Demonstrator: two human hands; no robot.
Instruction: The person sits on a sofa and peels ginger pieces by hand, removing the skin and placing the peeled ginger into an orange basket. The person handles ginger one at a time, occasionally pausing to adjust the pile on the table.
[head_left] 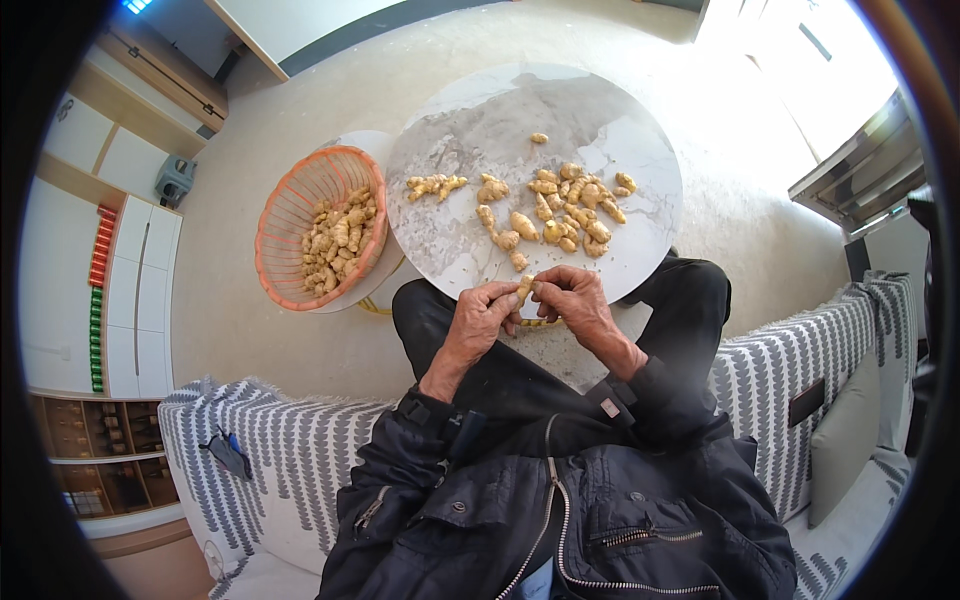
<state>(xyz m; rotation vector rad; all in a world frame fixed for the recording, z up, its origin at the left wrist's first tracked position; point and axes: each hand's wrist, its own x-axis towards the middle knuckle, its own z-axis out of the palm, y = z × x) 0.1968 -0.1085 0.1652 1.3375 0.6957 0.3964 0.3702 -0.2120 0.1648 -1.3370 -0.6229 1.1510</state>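
A small piece of ginger (525, 287) is pinched between both my hands at the near edge of the round marble-patterned table (440, 240). My left hand (484, 315) grips it from the left with thumb and fingers. From the other side, my right hand (578, 308) closes on its right end. Just beyond my fingers lie loose ginger pieces (553, 232), heaped toward the right of the tabletop. A longer branched ginger root (436, 186) rests apart at the left, and one small ginger piece (539, 138) sits farther back.
An orange plastic basket (268, 245) holding more ginger stands left of the table on a smaller round table (352, 298). Behind my arms is a sofa with a patterned cover (285, 450). A face mask (228, 452) lies on it at left. White cabinets (140, 280) line the left wall.
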